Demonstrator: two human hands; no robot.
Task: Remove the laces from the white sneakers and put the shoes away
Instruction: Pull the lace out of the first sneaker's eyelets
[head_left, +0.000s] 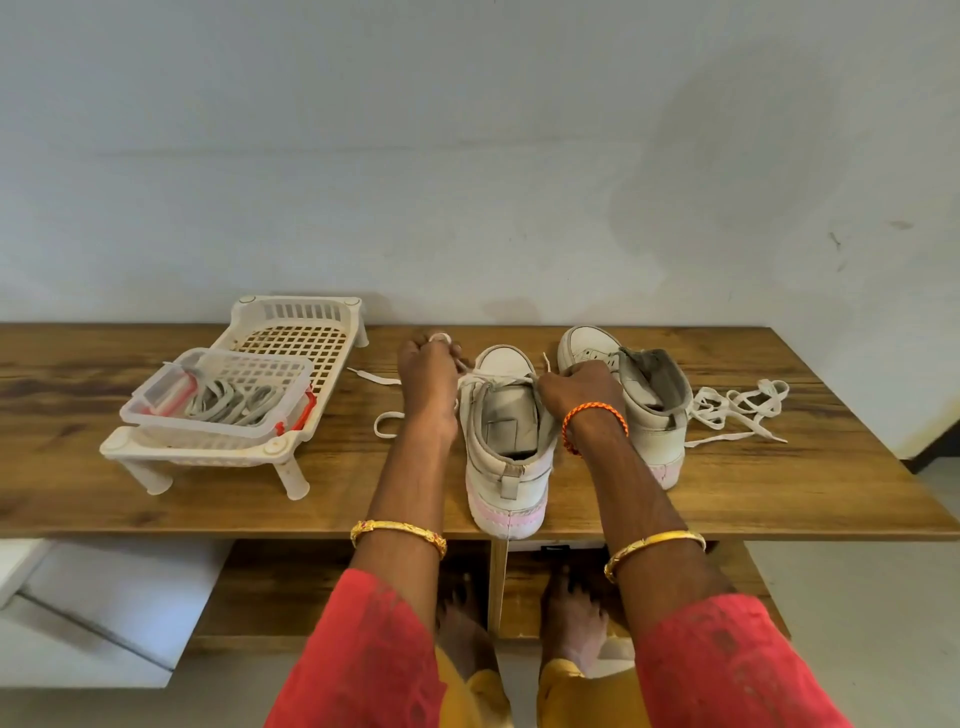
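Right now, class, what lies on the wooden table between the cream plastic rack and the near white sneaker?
Head view: the left hand and a loose white lace.

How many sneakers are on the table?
2. One sneaker stands between the hands, partly laced; the other sneaker stands to its right, beside a loose lace. None seems hidden.

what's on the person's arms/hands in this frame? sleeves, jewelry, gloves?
No gloves: both the left hand and the right hand are bare. Red sleeves reach to mid-forearm on both arms. Each forearm carries a gold bangle. The right wrist also has a braided orange thread band.
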